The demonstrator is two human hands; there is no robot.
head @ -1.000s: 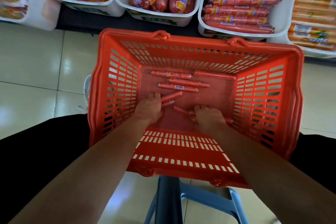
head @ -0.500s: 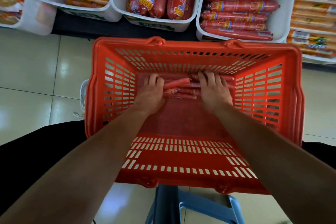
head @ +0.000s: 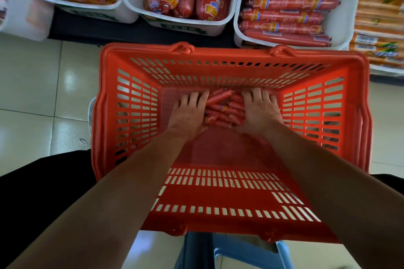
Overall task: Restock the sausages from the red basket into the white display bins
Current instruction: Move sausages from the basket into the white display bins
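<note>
The red basket sits in front of me. A heap of several thin red sausages lies at the far end of its floor. My left hand presses against the heap's left side and my right hand against its right side. The fingers of both hands point forward and look straight, squeezing the sausages between the palms. Beyond the basket stand white display bins: one with long red sausages at the right, one with thick red sausages in the middle, and one with orange packs at the left.
A blue stool shows under the basket's near edge. Pale tiled floor lies to the left. More orange packs fill a bin at the far right. My dark trousers frame the basket on both sides.
Both hands swept from the near part of the basket floor to its far end, pushing the scattered sausages into one heap between them. The view moved closer to the bins.
</note>
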